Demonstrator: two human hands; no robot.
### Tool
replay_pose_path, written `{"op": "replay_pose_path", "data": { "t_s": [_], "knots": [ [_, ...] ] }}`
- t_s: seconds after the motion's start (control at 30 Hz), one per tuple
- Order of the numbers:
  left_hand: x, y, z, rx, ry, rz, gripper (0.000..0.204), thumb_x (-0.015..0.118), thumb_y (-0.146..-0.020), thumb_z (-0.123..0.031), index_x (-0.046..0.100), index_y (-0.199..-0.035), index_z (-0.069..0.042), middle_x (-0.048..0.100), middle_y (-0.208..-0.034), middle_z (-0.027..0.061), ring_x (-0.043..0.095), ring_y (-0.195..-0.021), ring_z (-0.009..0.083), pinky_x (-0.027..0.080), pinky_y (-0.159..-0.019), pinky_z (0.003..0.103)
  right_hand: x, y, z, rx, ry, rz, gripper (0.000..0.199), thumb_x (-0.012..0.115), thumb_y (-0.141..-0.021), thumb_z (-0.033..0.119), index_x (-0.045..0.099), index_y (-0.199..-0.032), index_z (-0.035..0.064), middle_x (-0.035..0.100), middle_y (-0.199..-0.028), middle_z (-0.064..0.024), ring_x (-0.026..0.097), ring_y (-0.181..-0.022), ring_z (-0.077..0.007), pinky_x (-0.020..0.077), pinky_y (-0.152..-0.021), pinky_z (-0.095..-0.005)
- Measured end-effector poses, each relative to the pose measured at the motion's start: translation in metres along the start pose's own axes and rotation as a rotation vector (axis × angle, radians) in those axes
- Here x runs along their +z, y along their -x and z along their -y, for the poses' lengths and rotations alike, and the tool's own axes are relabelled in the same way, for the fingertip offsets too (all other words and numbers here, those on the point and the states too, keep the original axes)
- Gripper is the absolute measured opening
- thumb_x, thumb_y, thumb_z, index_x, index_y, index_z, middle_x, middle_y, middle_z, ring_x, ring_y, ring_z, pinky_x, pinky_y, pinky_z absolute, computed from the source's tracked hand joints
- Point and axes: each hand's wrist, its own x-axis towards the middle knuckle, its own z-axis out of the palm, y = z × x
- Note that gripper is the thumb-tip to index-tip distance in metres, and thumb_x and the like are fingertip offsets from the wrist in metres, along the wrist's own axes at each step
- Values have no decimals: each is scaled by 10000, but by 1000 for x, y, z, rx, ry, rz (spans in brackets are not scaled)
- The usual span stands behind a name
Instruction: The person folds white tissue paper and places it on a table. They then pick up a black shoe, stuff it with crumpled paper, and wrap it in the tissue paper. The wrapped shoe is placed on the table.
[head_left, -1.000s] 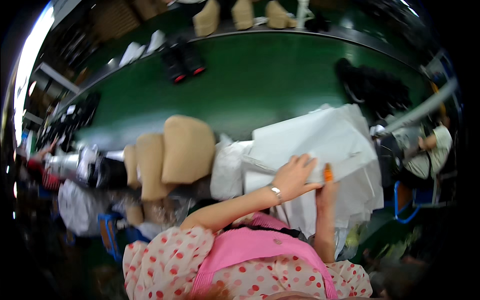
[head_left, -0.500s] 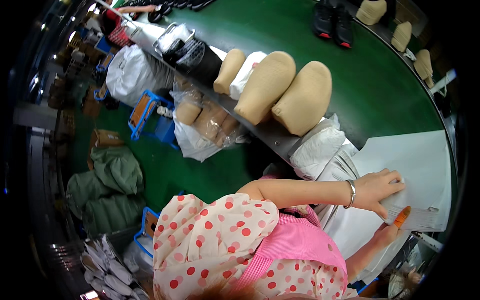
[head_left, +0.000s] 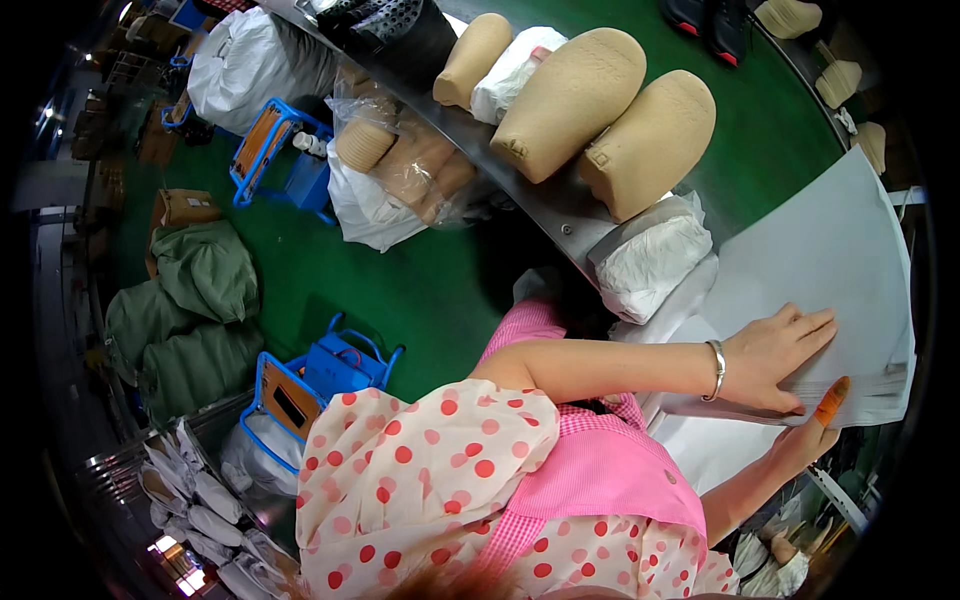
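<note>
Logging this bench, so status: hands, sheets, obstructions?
Left hand spread on white sheets. Right hand at their near edge. White bundle to the left, clear of both hands.

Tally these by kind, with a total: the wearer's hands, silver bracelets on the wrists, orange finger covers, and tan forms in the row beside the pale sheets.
Hands (left hand, right hand): 2
Silver bracelet: 1
Orange finger cover: 1
Tan forms: 3
Total: 7

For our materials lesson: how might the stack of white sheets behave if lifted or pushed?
The stack of white sheets would probably sag if lifted by a corner, since the sheets look thin. They may slide apart when pushed, as many separate edges show beside the right hand.
</note>
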Motion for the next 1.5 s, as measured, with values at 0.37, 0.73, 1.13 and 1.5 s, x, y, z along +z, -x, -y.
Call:
{"op": "replay_pose_path", "data": {
  "t_s": [0.37,0.73,1.13,1.5],
  "knots": [
    [-24,-18,-14,-82,65,137,942,734,-558,-378,329,-1263,99,413,-1271,211,494,-967,344,437,-849,374,-6,2,-8,28,-114,36,762,504,-877,532,399,-1269,-112,490,-1238,-164,511,-1061,-202,407,-907,-288],
    [-26,-52,-24,-130,70,182,496,651,-614,-234,424,-976,19,535,-939,211,541,-881,395,448,-724,449,-9,-22,-3,103,-291,62,653,478,-916,462,404,-1281,-74,502,-1245,-133,511,-1091,-197,393,-949,-317],
    [-7,-72,9,-17,208,92,369,469,-789,-66,513,-1132,62,578,-844,230,583,-760,335,468,-708,372,-22,-31,12,-25,-149,87,351,556,-900,157,522,-1181,-50,591,-1073,-81,544,-931,-111,399,-803,-208],
    [-205,-193,48,-433,201,41,248,519,-873,-134,594,-1049,23,630,-915,43,590,-748,95,478,-659,228,-38,-140,-52,217,-397,-15,265,549,-903,186,576,-1079,-9,631,-911,-69,616,-755,-120,496,-661,-240]
  ]
}}
